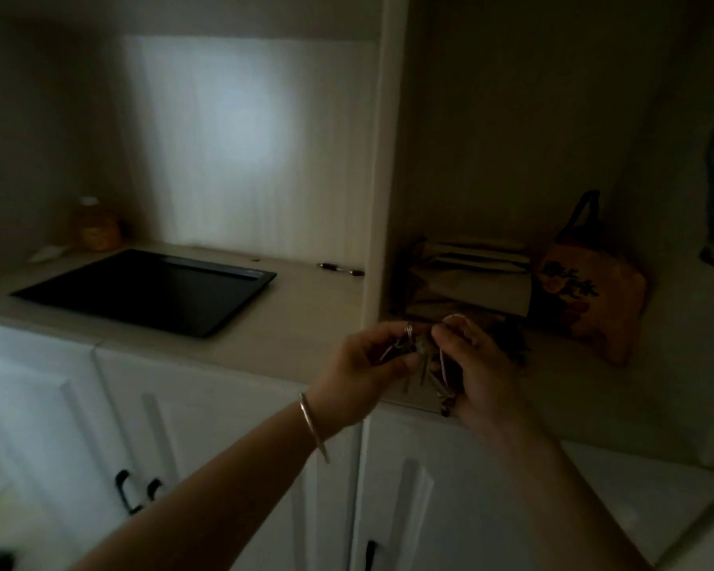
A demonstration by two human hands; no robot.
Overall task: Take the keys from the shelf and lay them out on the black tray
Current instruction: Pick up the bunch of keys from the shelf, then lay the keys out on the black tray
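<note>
Two hands meet over the front edge of the shelf [314, 323], right where the upright divider comes down, and between them hangs a bunch of keys [425, 364]. The left hand [363, 372] comes in on a long, nearly straight forearm with a thin bangle [314, 426] at the wrist; its fingers curl in and pinch one end of the bunch by a ring. The right hand [479, 372] arches over from the other side, wrist bent, fingertips closed on the other part — several keys dangle below, blurred in the dim light. The black tray [149, 290] lies flat toward the left end of the shelf, well apart from the hands, nothing on it. A pen [341, 269] rests at the back edge near the divider, and a flowered bag [586, 290] leans in the right-hand compartment.
</note>
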